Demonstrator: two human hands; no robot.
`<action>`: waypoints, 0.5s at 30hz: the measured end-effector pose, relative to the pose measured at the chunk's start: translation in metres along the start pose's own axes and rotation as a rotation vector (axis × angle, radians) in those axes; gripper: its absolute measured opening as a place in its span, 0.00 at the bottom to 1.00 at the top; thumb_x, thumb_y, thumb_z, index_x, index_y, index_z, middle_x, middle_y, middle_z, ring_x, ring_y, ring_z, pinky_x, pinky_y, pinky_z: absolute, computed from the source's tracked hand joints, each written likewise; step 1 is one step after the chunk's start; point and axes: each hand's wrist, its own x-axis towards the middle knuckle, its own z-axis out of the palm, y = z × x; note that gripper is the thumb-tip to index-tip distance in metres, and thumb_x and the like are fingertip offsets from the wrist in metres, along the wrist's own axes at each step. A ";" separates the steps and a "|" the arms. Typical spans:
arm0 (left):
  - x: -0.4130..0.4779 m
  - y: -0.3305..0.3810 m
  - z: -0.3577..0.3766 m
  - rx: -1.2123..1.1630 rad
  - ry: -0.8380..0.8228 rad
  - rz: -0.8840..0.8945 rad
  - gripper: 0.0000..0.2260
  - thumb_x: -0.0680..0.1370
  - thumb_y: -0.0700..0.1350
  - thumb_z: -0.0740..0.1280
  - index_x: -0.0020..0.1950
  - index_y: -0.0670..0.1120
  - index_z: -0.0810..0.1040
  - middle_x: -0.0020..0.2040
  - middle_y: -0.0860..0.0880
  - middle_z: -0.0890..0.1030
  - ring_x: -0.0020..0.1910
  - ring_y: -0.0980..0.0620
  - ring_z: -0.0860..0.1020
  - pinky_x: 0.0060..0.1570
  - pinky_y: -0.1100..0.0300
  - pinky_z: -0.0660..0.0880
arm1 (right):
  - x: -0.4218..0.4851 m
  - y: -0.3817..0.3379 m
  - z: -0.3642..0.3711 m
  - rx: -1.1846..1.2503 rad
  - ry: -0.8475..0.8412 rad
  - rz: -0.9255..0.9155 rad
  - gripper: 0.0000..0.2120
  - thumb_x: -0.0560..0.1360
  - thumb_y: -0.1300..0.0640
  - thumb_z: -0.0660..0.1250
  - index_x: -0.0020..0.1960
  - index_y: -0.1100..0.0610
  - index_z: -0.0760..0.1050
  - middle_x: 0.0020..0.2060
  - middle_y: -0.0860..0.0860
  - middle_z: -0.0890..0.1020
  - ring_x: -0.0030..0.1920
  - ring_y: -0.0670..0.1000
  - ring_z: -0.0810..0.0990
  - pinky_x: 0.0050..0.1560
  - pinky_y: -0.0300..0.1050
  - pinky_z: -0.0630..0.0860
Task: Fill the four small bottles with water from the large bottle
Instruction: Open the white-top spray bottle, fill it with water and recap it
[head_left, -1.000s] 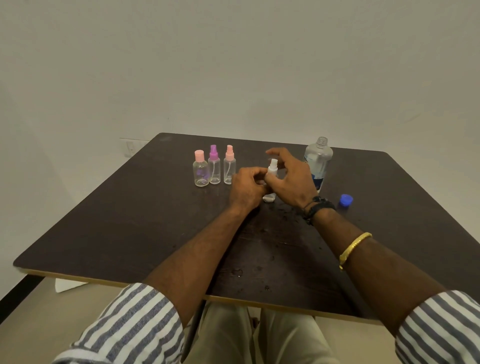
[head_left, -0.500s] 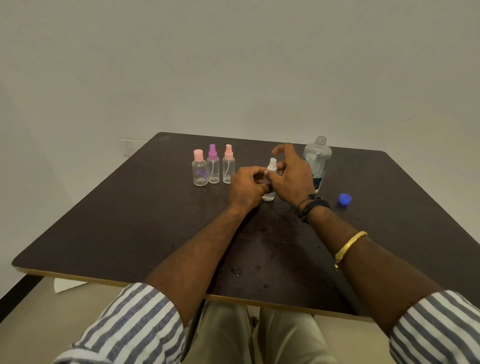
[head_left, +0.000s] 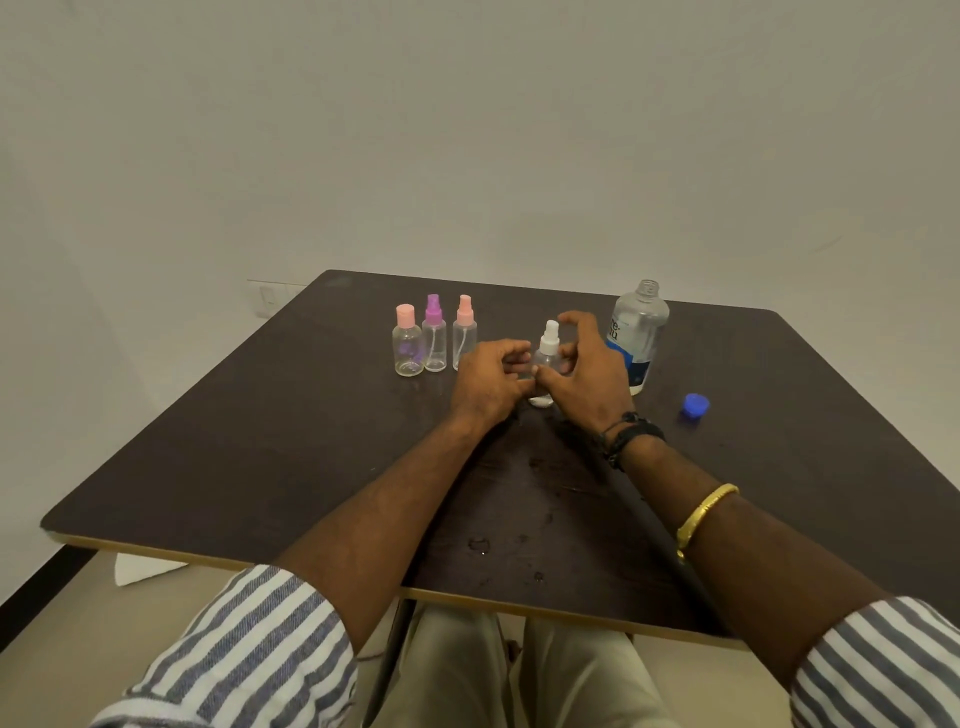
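Hands: my left hand (head_left: 488, 382) and right hand (head_left: 589, 376) both grip the clear, white-nozzled spray bottle (head_left: 548, 347).
Large bottle (head_left: 643, 319): clear plastic, blue label unreadable.

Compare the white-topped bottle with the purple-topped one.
Top: the white-topped bottle has a white spray top; the purple-topped bottle has a purple one.
Handling: the white-topped bottle is held between the left hand and right hand; the purple-topped bottle stands untouched.
Place: the white-topped bottle is nearer the large bottle; the purple-topped bottle stands mid-row among three, further left.
Both are small, clear and upright, tops on.
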 end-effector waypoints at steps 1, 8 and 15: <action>0.001 -0.001 -0.003 -0.004 0.007 -0.011 0.32 0.68 0.42 0.82 0.69 0.39 0.77 0.60 0.43 0.84 0.57 0.49 0.83 0.60 0.53 0.81 | 0.002 -0.001 0.001 -0.002 0.012 -0.007 0.30 0.72 0.56 0.75 0.70 0.52 0.66 0.51 0.55 0.84 0.48 0.52 0.84 0.51 0.49 0.83; 0.010 -0.002 -0.027 -0.003 0.118 -0.028 0.27 0.68 0.39 0.81 0.66 0.39 0.79 0.58 0.43 0.84 0.54 0.51 0.83 0.56 0.59 0.82 | 0.030 -0.011 0.015 -0.025 0.074 0.004 0.30 0.73 0.54 0.75 0.69 0.53 0.65 0.51 0.55 0.84 0.48 0.56 0.84 0.50 0.54 0.83; 0.013 -0.014 -0.034 0.073 0.168 -0.008 0.22 0.71 0.41 0.80 0.64 0.41 0.82 0.55 0.45 0.85 0.50 0.56 0.84 0.54 0.64 0.81 | 0.055 -0.005 0.029 -0.093 0.048 0.052 0.28 0.74 0.53 0.74 0.68 0.52 0.64 0.58 0.57 0.83 0.54 0.59 0.84 0.53 0.56 0.82</action>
